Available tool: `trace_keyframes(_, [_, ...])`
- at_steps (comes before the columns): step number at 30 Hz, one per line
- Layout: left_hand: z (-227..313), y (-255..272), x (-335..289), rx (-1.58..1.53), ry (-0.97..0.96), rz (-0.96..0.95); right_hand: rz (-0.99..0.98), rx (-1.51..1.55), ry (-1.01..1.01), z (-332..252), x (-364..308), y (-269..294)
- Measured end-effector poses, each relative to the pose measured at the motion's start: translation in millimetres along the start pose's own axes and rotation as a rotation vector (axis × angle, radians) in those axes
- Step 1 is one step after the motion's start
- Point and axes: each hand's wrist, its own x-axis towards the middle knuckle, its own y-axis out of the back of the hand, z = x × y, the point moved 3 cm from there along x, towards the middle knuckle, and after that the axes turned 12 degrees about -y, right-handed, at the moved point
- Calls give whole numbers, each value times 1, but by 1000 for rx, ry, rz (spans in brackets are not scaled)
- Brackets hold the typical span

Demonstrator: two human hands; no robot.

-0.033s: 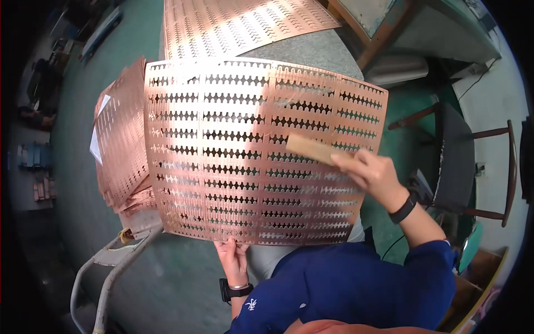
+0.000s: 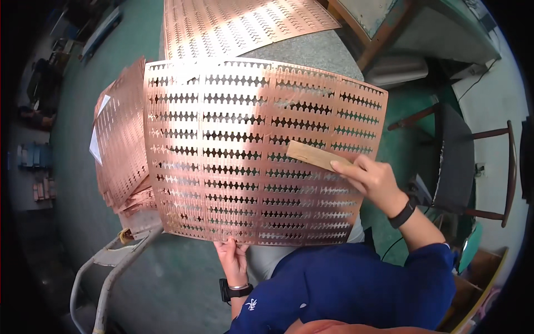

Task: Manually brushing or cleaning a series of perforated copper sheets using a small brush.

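Observation:
A large copper-coloured metal sheet, punched with rows of notched slots, is held tilted in front of me. My left hand pinches its near edge left of the middle, thumb on top. In my right hand is a flat wooden stick, gripped at its right end. The stick lies over the right half of the sheet, its free end pointing left; whether it touches the metal I cannot tell. Another punched copper sheet rests beyond, on a grey table top.
To the left, a stack of copper sheets with white paper sits by a metal-tube frame. A dark chair stands at the right. A wooden-framed table is at the back right.
My right hand and the wooden stick have shifted slightly toward me and to the right. My left hand and the sheet stay in place.

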Motion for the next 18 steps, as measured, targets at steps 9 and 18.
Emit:
trace_keyframes(9, [-2,-9,2,-29,-21,80,84,28,-123,-15,13,-11])
trace_keyframes(18, [-1,-10,3,-47,-6,74,83,198,-213,-15,13,-9])
